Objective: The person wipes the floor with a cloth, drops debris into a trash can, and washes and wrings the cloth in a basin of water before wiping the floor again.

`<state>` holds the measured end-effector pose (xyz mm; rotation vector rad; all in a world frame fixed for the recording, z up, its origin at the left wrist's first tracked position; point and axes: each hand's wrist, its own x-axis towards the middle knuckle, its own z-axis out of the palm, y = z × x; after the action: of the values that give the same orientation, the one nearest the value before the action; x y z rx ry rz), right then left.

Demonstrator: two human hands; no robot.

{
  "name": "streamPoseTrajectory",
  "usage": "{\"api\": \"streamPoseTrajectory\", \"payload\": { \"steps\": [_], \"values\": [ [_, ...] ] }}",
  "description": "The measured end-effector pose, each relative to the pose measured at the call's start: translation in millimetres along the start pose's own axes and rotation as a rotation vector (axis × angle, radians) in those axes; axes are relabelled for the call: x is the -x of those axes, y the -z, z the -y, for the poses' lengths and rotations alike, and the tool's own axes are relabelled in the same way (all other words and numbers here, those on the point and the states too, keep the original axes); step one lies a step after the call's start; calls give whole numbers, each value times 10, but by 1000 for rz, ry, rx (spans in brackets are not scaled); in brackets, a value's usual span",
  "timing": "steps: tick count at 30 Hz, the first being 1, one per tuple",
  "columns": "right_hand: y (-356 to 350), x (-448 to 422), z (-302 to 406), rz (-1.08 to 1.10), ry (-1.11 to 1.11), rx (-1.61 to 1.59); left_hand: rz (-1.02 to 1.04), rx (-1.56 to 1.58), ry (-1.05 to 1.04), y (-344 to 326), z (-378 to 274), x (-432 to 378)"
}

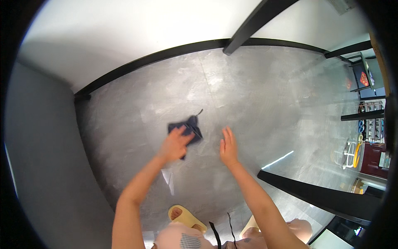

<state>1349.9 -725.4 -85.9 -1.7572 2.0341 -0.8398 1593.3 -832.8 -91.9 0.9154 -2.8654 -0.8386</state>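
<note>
A small dark navy cloth (194, 122), bunched, with a thin cord at its upper end, lies on the grey floor (255, 102). Over its lower left part is my left hand (176, 143), fingers spread and slightly blurred; whether it presses on the cloth or hovers just above cannot be told. To the right of the cloth, my right hand (228, 147) is held over the floor with nothing in it, its fingers extended and close together, the thumb a little apart.
Yellow slippers (186, 217) are on my feet. Black metal legs (311, 190) stand at right and top, before a white wall. A grey panel (49, 140) rises at left. Farther right are a shoe rack (371, 121), a white and yellow stool (351, 154) and a dark red door (373, 158).
</note>
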Motion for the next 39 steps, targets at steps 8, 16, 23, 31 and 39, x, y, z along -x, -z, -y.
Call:
{"api": "streamPoseTrajectory", "payload": {
  "steps": [8,16,23,31,39],
  "values": [
    [236,66,-197,-30,-179,238,-337,-125,465,411,624,-1496],
    [260,134,-460,131,-301,383,-397,-49,322,474,663,-2805],
    [274,137,-398,258,-374,425,-400,-67,275,395,421,-3369],
    [289,171,-470,188,-358,314,-290,4,-271,168,-2,-3065],
    [466,183,-658,102,-426,-216,64,72,-590,-584,-955,-1048]
  ]
}}
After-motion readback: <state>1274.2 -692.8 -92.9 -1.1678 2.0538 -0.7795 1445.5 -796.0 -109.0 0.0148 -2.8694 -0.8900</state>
